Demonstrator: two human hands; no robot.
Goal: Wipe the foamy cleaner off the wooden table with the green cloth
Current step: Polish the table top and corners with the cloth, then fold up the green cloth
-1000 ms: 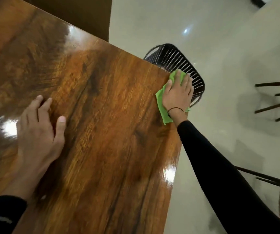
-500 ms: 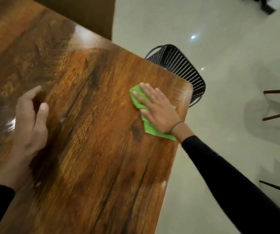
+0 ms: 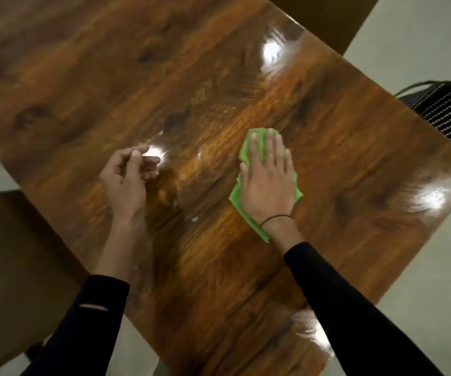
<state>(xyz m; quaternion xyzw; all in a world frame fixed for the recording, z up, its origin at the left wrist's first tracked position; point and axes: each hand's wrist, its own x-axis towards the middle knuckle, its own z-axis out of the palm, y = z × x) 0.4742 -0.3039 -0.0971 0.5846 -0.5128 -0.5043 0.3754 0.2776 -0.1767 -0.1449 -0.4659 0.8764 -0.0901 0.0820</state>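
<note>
My right hand lies flat, palm down, on the green cloth, pressing it onto the glossy wooden table near its middle. Green edges of the cloth show around the fingers and by the wrist. My left hand hovers just left of it, fingers loosely curled and holding nothing. Small whitish specks of cleaner and faint wet smears lie on the wood between the two hands. Both arms wear black sleeves.
A black slatted chair stands off the table's right corner. A brown chair seat is at the left below the table edge, another brown piece at the top. Pale floor surrounds the table.
My right hand slid the cloth from the table's far right corner inward to the middle. My left hand lifted off the wood and curled. The view swung left.
</note>
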